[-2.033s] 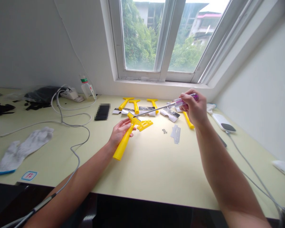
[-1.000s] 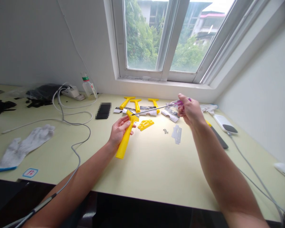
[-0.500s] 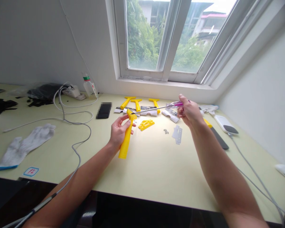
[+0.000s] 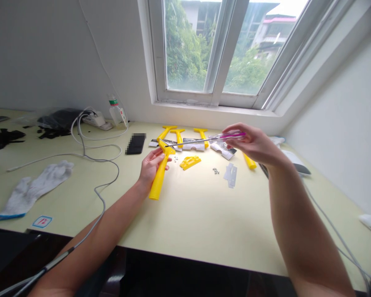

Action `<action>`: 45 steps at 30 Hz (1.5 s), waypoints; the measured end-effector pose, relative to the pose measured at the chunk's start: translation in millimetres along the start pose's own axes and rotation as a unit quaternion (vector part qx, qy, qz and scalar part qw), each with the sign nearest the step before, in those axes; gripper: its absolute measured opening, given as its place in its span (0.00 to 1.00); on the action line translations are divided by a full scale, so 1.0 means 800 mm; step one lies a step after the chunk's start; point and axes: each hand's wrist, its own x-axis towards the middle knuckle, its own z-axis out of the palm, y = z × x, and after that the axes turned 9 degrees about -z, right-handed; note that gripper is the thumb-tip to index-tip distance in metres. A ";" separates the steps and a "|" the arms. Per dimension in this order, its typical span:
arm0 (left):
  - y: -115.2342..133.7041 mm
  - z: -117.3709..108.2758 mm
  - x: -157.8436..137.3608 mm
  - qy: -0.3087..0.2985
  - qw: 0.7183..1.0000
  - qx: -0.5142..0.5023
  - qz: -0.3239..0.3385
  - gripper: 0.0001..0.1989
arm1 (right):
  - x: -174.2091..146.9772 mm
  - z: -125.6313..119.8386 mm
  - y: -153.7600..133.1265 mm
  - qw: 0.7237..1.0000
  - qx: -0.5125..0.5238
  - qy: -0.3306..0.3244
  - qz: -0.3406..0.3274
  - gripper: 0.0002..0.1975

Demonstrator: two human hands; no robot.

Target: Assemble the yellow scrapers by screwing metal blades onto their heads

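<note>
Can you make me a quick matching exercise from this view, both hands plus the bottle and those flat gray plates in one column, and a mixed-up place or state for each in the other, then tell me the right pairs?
Column one
1. Left hand
2. Right hand
3. Bottle
4. Flat gray plates

Column two
A. Lying beside a small cluster of tiny metal pieces
B. Gripping a yellow T-shaped tool
C. Standing near the wall, with a green band
D. Holding a screwdriver with a clear and purple handle

Right pairs: 1-B, 2-D, 3-C, 4-A.
</note>
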 end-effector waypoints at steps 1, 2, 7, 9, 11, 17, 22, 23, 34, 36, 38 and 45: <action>0.000 0.000 0.000 -0.004 1.000 0.002 -0.002 0.18 | -0.001 0.000 -0.002 1.000 -0.026 0.014 0.003 0.14; -0.001 0.000 0.000 -0.007 1.000 0.004 -0.004 0.19 | -0.001 0.000 -0.003 0.998 -0.050 0.037 0.006 0.13; -0.008 -0.001 0.002 -0.005 1.000 0.007 -0.017 0.19 | -0.003 0.016 -0.016 0.996 -0.011 0.075 -0.048 0.15; -0.010 -0.002 0.003 -0.004 1.000 0.008 -0.019 0.19 | -0.008 0.023 -0.016 0.997 0.011 0.058 -0.057 0.17; -0.011 -0.003 0.005 -0.004 1.000 0.013 -0.019 0.19 | -0.017 0.028 -0.007 0.996 -0.007 0.089 -0.029 0.15; -0.008 -0.004 0.008 0.007 0.999 0.046 -0.009 0.18 | -0.060 0.045 0.068 0.993 0.102 0.050 0.012 0.26; -0.005 -0.006 0.009 -0.002 0.997 0.078 0.024 0.16 | -0.075 0.059 0.097 0.978 0.151 0.125 0.070 0.19; -0.005 -0.007 0.008 -0.002 0.996 0.081 0.029 0.16 | -0.076 0.059 0.096 0.980 0.152 0.109 0.063 0.20; -0.010 -0.002 0.003 -0.017 0.996 0.091 0.004 0.16 | -0.096 0.059 0.086 0.974 0.140 0.175 0.021 0.17; -0.013 -0.001 0.003 -0.033 0.995 0.092 0.001 0.16 | -0.098 0.056 0.087 0.972 0.105 0.208 0.022 0.15; -0.017 0.000 0.002 -0.043 0.995 0.091 -0.001 0.16 | -0.098 0.050 0.090 0.974 0.107 0.197 0.021 0.16; -0.025 0.003 -0.004 -0.053 0.992 0.116 0.002 0.17 | -0.098 0.038 0.090 0.971 0.117 0.203 0.044 0.15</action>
